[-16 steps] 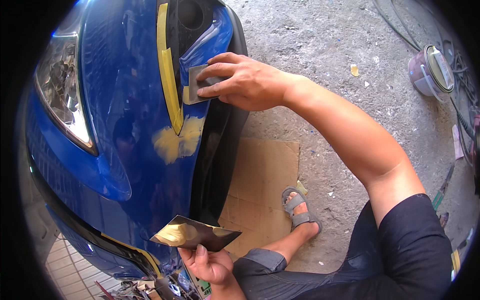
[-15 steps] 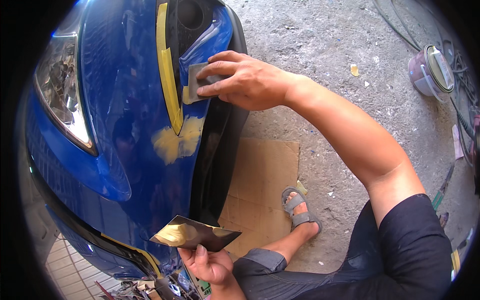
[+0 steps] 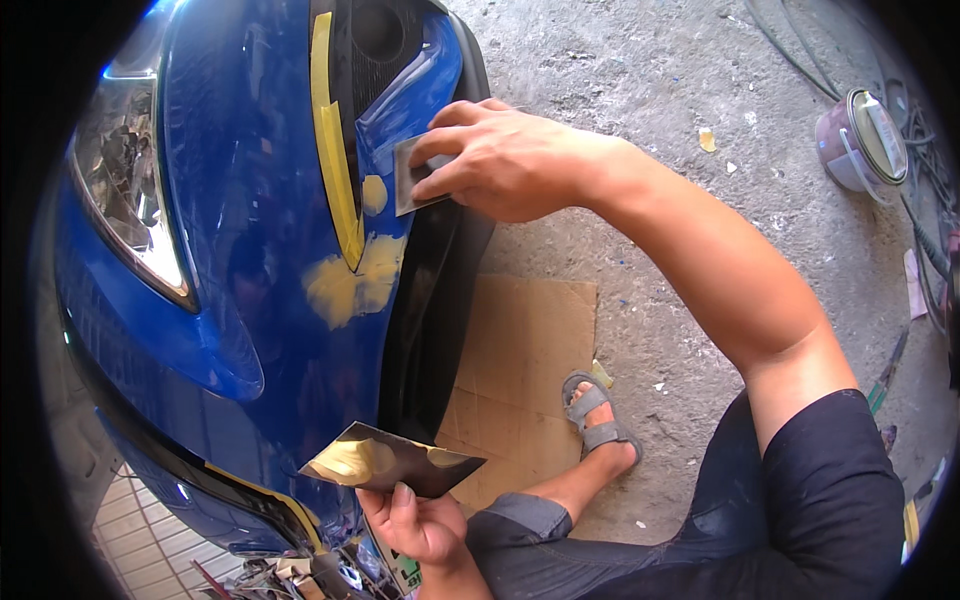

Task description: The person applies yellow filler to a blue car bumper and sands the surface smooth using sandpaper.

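A flat grey putty spreader point(image 3: 405, 178) is pinched in my right hand point(image 3: 505, 165), its edge at the blue car bumper point(image 3: 290, 390). Just left of it, a small round dab of yellow putty point(image 3: 374, 195) sits on the blue paint. Below lies a larger smeared putty patch point(image 3: 355, 282), by the lower tip of the yellow masking tape point(image 3: 338, 165) along the dark grille opening. Low in the view, my left hand point(image 3: 420, 525) grips a dark flat plate point(image 3: 395, 462) from beneath. Yellow putty lies on its left part, with a smaller smear at the right.
A headlight point(image 3: 130, 180) is at the left. Flattened cardboard point(image 3: 525, 350) lies under the bumper beside my sandalled foot point(image 3: 600, 420). A paint can point(image 3: 860, 140) and coiled hoses point(image 3: 925, 170) are on the concrete floor at the right. Assorted clutter point(image 3: 290, 578) lies at the bottom.
My right hand with the spreader has moved slightly right, off the small putty dab, which now shows fully. The plate in my left hand is tilted a little differently.
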`<state>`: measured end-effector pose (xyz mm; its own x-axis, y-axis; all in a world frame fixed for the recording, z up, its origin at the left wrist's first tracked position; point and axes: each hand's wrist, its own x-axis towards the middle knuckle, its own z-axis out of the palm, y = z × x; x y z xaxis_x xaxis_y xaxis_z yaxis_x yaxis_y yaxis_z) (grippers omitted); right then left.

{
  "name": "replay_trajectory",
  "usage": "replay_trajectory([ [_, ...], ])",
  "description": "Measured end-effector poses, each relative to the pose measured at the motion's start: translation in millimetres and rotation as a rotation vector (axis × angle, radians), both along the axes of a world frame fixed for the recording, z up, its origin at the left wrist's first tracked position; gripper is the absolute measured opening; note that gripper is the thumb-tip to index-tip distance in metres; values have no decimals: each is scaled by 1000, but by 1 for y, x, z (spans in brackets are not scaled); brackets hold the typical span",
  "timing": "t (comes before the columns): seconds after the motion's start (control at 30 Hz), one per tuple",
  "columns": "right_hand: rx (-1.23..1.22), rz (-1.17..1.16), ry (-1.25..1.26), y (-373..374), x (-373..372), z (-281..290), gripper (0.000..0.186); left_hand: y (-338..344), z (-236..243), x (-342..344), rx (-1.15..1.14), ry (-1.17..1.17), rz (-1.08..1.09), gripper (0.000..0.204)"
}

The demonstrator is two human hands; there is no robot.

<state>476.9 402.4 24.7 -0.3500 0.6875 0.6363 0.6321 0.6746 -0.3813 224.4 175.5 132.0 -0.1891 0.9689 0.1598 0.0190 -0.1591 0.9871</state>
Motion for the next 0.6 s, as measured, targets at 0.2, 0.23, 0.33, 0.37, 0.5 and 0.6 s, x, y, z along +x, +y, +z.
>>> replay_trajectory([
  [0.2,-218,635,865,-65,14,20,38,12,4,18,-26,-116,-134,45],
  [0.23,-196,785,953,-80,7,22,39,16,4,26,-37,-132,-167,43],
  [0.33,-305,975,922,-114,-3,24,32,29,9,48,9,-143,-104,41],
  [0.37,-264,866,835,-114,-2,12,30,34,15,52,39,-143,-109,41],
  [0.5,-10,311,416,-63,8,-25,37,34,22,41,158,-137,-199,40],
  [0.6,13,187,352,-23,-2,-20,43,33,16,39,124,-98,-206,41],
])
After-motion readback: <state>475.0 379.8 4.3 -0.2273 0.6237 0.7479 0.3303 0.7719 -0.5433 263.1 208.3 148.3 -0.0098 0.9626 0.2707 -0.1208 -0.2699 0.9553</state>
